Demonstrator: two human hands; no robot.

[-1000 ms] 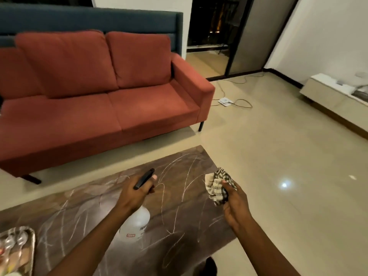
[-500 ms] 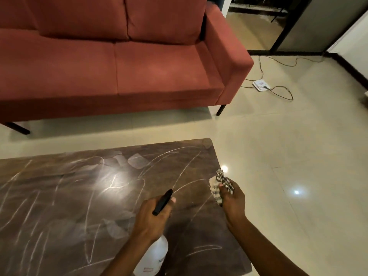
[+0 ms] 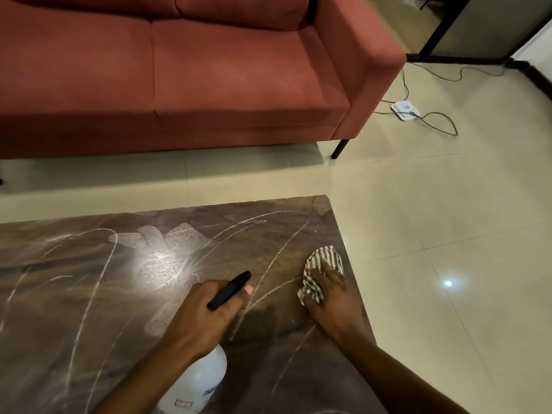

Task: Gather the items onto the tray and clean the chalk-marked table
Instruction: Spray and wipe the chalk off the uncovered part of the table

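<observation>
The right hand (image 3: 331, 297) presses a striped cloth (image 3: 321, 261) flat on the dark chalk-streaked tabletop (image 3: 89, 294); the left hand (image 3: 203, 312) grips a white spray bottle (image 3: 200, 380). Wiping seems barely begun.

Tabletop (image 3: 89, 294) lies open left of the spray bottle (image 3: 197, 380).

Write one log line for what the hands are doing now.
left hand: grips white plastic spray bottle | right hand: presses striped cloth on chalk-marked brown table

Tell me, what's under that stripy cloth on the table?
The dark table top, near its right edge. The right hand presses the stripy cloth onto it. A chalk line runs toward the cloth, but whether chalk lies beneath is hidden.
</observation>
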